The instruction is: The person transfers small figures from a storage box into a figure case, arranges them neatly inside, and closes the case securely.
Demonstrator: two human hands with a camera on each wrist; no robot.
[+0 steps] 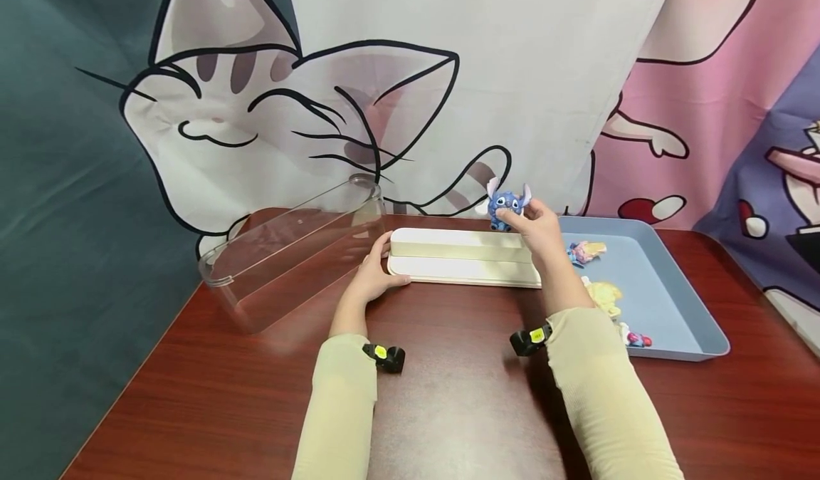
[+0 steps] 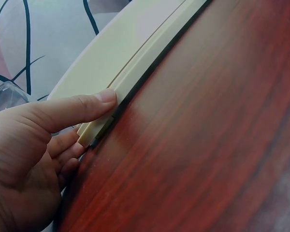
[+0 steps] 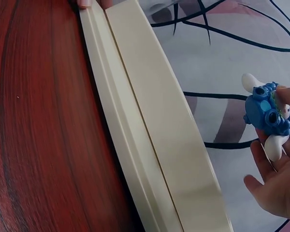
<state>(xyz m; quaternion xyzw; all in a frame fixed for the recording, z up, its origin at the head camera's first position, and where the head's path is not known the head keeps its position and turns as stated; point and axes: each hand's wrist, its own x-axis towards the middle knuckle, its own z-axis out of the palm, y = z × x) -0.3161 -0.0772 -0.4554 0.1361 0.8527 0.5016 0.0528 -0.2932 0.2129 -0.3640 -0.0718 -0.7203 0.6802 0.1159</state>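
A cream two-step display base lies lengthwise on the table. My left hand grips its left end; in the left wrist view the thumb presses on the front edge and the other fingers are at the end, partly hidden. Above the back right part of the base, my right hand pinches a blue Stitch figurine with large ears. The figurine is upright in the head view and apart from the base. From the right wrist, the underside of the figurine shows.
A clear plastic cover stands on the table at the left. At the right is a blue-grey tray with a pink-and-blue figurine, a pale yellow figurine and a small red-and-blue one. A cat-print curtain hangs behind.
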